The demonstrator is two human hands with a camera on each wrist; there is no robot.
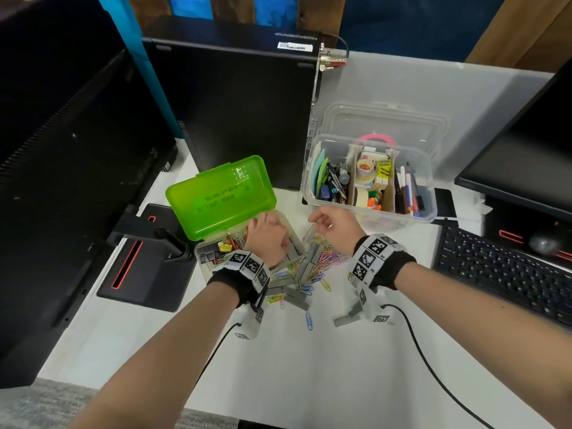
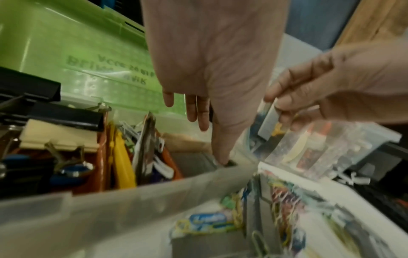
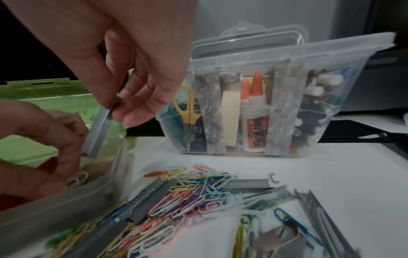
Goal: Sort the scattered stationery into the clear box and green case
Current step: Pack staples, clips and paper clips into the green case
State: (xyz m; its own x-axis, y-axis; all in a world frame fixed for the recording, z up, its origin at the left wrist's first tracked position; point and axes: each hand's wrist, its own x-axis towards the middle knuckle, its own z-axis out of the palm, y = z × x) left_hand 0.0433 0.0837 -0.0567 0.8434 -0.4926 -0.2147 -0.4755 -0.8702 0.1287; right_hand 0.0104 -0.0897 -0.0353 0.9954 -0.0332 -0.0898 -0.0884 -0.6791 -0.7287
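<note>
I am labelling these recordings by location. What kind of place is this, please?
Most likely an office desk. A black computer tower stands at the back, a keyboard lies on the right, and a monitor stands on the left of the white desk.

- The green case (image 1: 221,193) has a bright translucent lime lid with dark lettering, and a cloudy clear base; inside lie black binder clips (image 2: 66,115), with yellow and orange pieces beside them
- The clear box (image 1: 370,178) is colourless and see-through; it shows glue bottles (image 3: 253,111) that are white with orange caps, scissors (image 3: 186,104) with yellow handles, a cream tape roll (image 3: 230,118), and a pink ring (image 1: 377,138) at the back
- The paper clips (image 3: 194,188) are pink, blue, yellow, green and white mixed
- The staple strips (image 1: 298,300) are plain grey; so is the staple strip (image 3: 99,132) in the right hand (image 1: 335,226)
- The wrist bands (image 1: 376,258) are black with white tags bearing black square patterns
- The table (image 1: 309,366) is white; the keyboard (image 1: 507,274) black
</note>
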